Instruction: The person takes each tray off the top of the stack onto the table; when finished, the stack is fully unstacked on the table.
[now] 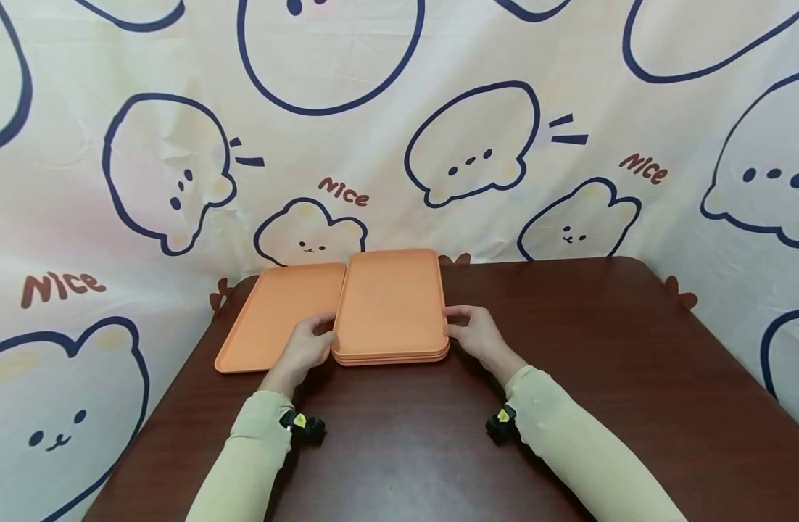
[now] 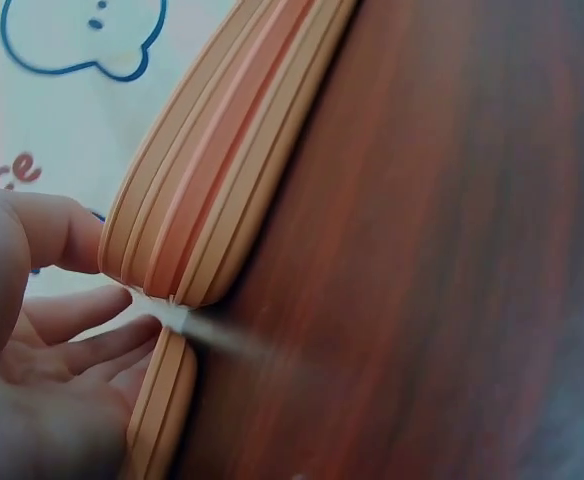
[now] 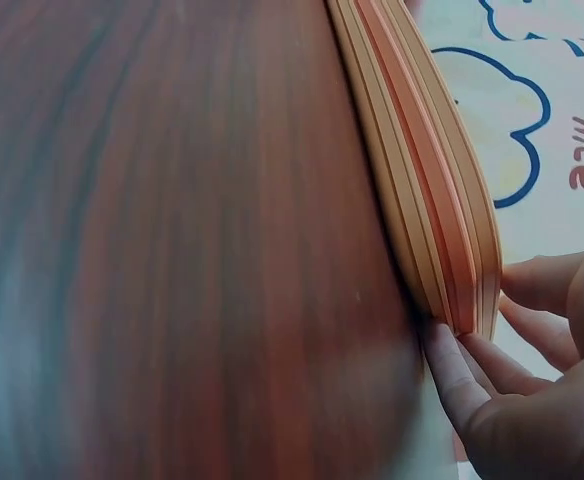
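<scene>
Patterned cloth [image 1: 386, 65] backs the dark table [image 1: 536, 449]; at frame centre, our left hand [image 1: 304, 346] and right hand [image 1: 479, 335] grip opposite edges of the orange tray stack [image 1: 391, 304], right of a lower tray [image 1: 285, 304]. Uneven squeezing, we judge, could slide its layers apart.

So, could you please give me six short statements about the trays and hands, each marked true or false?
1. The left hand and right hand touch opposite sides of the tray stack. True.
2. The tray stack is blue. False: it is orange.
3. Another tray lies left of the tray stack. True.
4. That tray is nearest the right hand. False: the left hand is nearer.
5. The table is dark brown. True.
6. The tray stack is round. False: it is rectangular.
</scene>
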`<control>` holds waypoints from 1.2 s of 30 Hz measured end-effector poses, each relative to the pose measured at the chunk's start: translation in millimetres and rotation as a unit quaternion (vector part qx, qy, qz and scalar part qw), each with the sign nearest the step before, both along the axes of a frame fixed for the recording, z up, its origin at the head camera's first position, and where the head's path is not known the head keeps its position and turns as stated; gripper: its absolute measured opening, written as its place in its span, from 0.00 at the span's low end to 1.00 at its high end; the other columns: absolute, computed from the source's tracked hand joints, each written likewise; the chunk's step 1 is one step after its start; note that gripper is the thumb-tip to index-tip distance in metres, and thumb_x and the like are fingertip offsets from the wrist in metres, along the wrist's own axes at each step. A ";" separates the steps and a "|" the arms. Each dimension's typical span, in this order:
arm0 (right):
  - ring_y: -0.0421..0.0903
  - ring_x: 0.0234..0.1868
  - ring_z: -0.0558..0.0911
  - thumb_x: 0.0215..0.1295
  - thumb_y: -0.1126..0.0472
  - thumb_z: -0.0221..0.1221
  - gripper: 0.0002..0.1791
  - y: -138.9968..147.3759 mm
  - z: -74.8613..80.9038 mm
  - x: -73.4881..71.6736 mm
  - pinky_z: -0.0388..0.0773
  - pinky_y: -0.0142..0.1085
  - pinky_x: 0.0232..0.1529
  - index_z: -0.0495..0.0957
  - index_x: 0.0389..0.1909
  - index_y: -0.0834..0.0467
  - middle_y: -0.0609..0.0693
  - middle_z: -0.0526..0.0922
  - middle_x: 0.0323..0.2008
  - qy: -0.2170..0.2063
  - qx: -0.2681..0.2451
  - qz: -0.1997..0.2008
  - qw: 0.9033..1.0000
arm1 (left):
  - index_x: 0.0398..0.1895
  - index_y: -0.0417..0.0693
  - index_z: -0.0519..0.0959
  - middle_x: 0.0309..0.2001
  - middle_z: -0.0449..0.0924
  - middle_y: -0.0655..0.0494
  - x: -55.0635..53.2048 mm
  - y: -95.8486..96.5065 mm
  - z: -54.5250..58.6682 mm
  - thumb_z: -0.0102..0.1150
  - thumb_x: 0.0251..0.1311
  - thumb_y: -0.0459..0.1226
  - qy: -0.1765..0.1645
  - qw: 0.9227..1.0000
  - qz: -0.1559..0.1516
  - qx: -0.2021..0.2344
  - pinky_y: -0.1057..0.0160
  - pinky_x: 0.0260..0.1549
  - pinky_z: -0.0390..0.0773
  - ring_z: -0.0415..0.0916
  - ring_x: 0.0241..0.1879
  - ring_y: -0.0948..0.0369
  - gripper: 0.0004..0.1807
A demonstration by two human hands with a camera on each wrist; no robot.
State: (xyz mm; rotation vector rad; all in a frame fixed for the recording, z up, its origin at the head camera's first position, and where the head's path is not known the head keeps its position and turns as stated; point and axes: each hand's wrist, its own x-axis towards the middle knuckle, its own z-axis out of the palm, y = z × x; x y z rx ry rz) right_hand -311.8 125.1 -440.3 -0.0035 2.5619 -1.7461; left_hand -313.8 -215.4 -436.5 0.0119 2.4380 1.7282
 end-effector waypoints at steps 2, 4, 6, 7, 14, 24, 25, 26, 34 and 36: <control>0.44 0.44 0.84 0.72 0.70 0.64 0.22 -5.2 -0.5 0.6 0.79 0.30 0.42 0.83 0.66 0.63 0.62 0.82 0.67 0.000 -0.006 -0.001 1.000 | 0.85 0.42 0.61 0.69 0.74 0.39 -0.3 -3.3 0.7 0.50 0.68 0.28 -0.020 1.000 -0.005 0.022 0.68 0.22 0.71 0.74 0.21 0.64 0.40; 0.44 0.48 0.84 0.71 0.70 0.64 0.23 -10.4 -1.4 -0.4 0.80 0.30 0.45 0.83 0.66 0.62 0.61 0.81 0.68 -0.001 -0.011 -0.003 1.000 | 0.86 0.44 0.58 0.70 0.72 0.39 -0.2 -6.4 1.7 0.48 0.68 0.28 -0.035 0.999 -0.008 0.040 0.69 0.15 0.63 0.58 0.11 0.68 0.41; 0.46 0.51 0.85 0.71 0.70 0.63 0.25 -15.2 -1.1 -1.5 0.81 0.32 0.49 0.81 0.68 0.62 0.61 0.81 0.69 -0.005 -0.019 -0.003 1.000 | 0.87 0.44 0.56 0.78 0.65 0.39 -0.5 -8.7 2.2 0.48 0.69 0.28 -0.037 0.998 -0.008 0.044 0.69 0.16 0.64 0.58 0.11 0.69 0.41; 0.47 0.53 0.84 0.71 0.70 0.63 0.26 -17.1 -0.9 -1.8 0.81 0.34 0.51 0.80 0.69 0.62 0.61 0.81 0.69 -0.009 -0.023 -0.004 1.000 | 0.87 0.44 0.56 0.80 0.64 0.39 -0.9 -9.7 1.9 0.48 0.69 0.28 -0.037 0.998 -0.007 0.045 0.70 0.16 0.65 0.58 0.12 0.69 0.41; 0.49 0.60 0.83 0.70 0.68 0.64 0.30 -21.6 0.4 -3.6 0.81 0.40 0.59 0.77 0.73 0.64 0.61 0.79 0.71 -0.029 -0.020 -0.020 0.999 | 0.86 0.43 0.58 0.82 0.63 0.40 -5.4 -11.6 -0.3 0.52 0.72 0.30 -0.025 0.999 -0.007 0.042 0.71 0.22 0.70 0.65 0.20 0.72 0.39; 0.43 0.41 0.84 0.64 0.73 0.60 0.27 -29.0 2.7 -4.2 0.79 0.30 0.36 0.83 0.65 0.67 0.65 0.87 0.60 -0.035 -0.057 -0.067 0.996 | 0.86 0.41 0.57 0.84 0.58 0.39 -6.4 -14.1 -4.4 0.51 0.78 0.36 -0.028 0.999 -0.014 0.024 0.75 0.40 0.75 0.66 0.71 0.52 0.36; 0.43 0.41 0.85 0.65 0.73 0.60 0.26 -30.0 3.4 -4.1 0.79 0.30 0.36 0.83 0.65 0.66 0.65 0.87 0.60 -0.037 -0.063 -0.071 0.995 | 0.86 0.41 0.57 0.84 0.58 0.39 -6.1 -14.2 -4.8 0.50 0.79 0.37 -0.030 0.999 -0.013 0.025 0.75 0.44 0.75 0.65 0.73 0.52 0.36; 0.43 0.42 0.86 0.65 0.73 0.60 0.25 -30.7 4.3 -3.6 0.80 0.30 0.36 0.84 0.65 0.66 0.65 0.87 0.60 -0.040 -0.070 -0.076 0.994 | 0.86 0.42 0.58 0.84 0.58 0.39 -5.9 -14.3 -4.8 0.50 0.80 0.38 -0.034 0.999 -0.011 0.026 0.75 0.47 0.75 0.64 0.75 0.52 0.35; 0.46 0.50 0.87 0.70 0.70 0.60 0.27 -28.1 22.7 1.1 0.85 0.34 0.47 0.80 0.70 0.63 0.64 0.85 0.62 -0.054 -0.111 -0.079 0.989 | 0.86 0.45 0.59 0.85 0.58 0.41 -7.1 -15.7 -1.8 0.43 0.83 0.38 -0.040 0.998 -0.008 0.047 0.48 0.81 0.62 0.57 0.84 0.48 0.32; 0.48 0.51 0.86 0.71 0.72 0.60 0.30 -27.3 24.2 1.3 0.86 0.34 0.48 0.76 0.74 0.62 0.65 0.83 0.62 -0.070 -0.131 -0.066 0.987 | 0.86 0.44 0.60 0.85 0.57 0.41 -7.7 -16.7 -2.5 0.43 0.82 0.35 -0.039 0.998 -0.007 0.049 0.47 0.82 0.60 0.55 0.84 0.47 0.32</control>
